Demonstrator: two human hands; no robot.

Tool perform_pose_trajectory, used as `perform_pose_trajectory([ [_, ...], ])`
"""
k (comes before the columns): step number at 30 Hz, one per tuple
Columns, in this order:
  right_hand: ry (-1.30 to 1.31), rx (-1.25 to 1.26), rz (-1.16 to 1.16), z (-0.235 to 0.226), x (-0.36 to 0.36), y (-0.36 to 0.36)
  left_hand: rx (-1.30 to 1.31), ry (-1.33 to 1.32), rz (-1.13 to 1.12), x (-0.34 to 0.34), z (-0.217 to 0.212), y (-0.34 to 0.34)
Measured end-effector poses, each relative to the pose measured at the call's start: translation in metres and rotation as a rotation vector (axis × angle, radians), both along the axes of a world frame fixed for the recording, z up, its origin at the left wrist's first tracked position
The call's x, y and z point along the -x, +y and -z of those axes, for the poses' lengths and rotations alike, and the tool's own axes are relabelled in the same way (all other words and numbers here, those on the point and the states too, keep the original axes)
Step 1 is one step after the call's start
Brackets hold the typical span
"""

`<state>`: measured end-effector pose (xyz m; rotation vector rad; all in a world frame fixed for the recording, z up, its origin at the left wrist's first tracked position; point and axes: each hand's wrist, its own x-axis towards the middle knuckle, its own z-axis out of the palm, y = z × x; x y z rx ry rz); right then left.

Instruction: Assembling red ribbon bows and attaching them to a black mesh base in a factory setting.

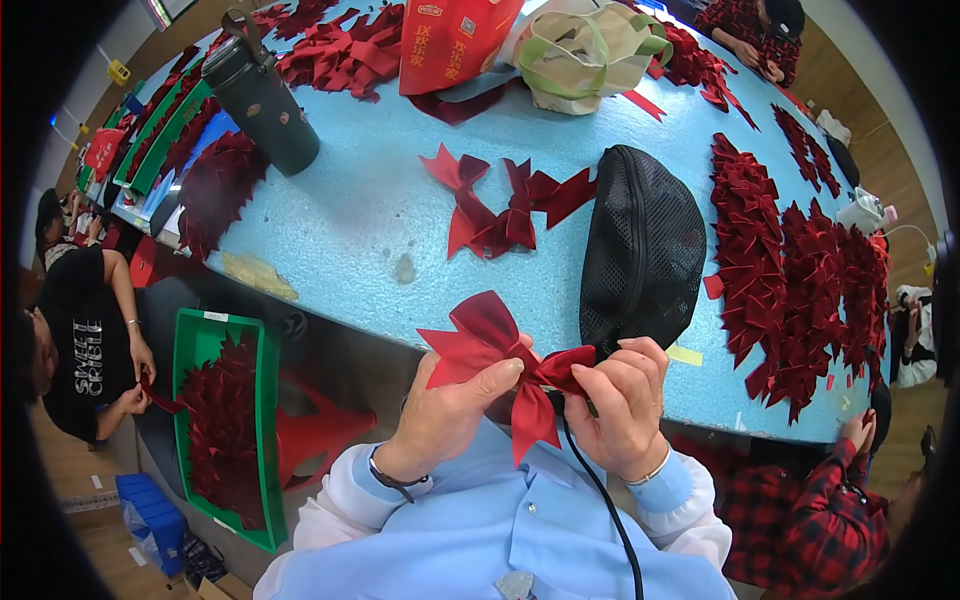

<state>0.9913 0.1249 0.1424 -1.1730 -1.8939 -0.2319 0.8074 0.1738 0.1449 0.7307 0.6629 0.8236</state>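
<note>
Between my hands, just off the table's near edge, is a red ribbon bow (pixel 487 325) with pointed tails. My left hand (pixel 450 405) is closed on its left side, the thumb pressed near the knot. The fingers of my right hand (pixel 622 405) pinch the loop on the right. One tail hangs down in front of my light blue top. Beyond my hands, a few more red bows (pixel 490 205) lie on the blue table. A black mesh pouch (pixel 645 245) lies close to my right hand, and a black cable runs down from behind the bow.
On the blue table (pixel 350 240) stand a dark green flask (pixel 265 110), a red bag (pixel 455 45) and a cream bag with green handles (pixel 580 60). Bow piles (pixel 750 250) cover the right side. A green crate of bows (pixel 268 430) sits at left. Other people work around the table.
</note>
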Motion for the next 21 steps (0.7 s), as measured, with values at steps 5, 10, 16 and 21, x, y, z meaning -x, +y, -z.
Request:
perform_pose_trajectory([
  [5, -0.031, 0.045, -0.033, -0.0017, 0.0008, -0.0013, 0.033, -0.027, -0.063, 0.0018, 0.0052, 0.002],
  [10, 0.014, 0.079, -0.057, -0.0039, 0.0038, -0.0013, 0.037, 0.007, -0.056, 0.0045, 0.0068, 0.0025],
  [16, 0.118, 0.158, -0.104, -0.0056, 0.002, 0.0024, 0.117, -0.067, -0.099, 0.0011, 0.002, 0.0014],
  [21, 0.216, 0.231, -0.179, -0.0041, -0.0035, 0.0015, 0.114, -0.111, -0.119, -0.001, 0.0064, -0.0007],
])
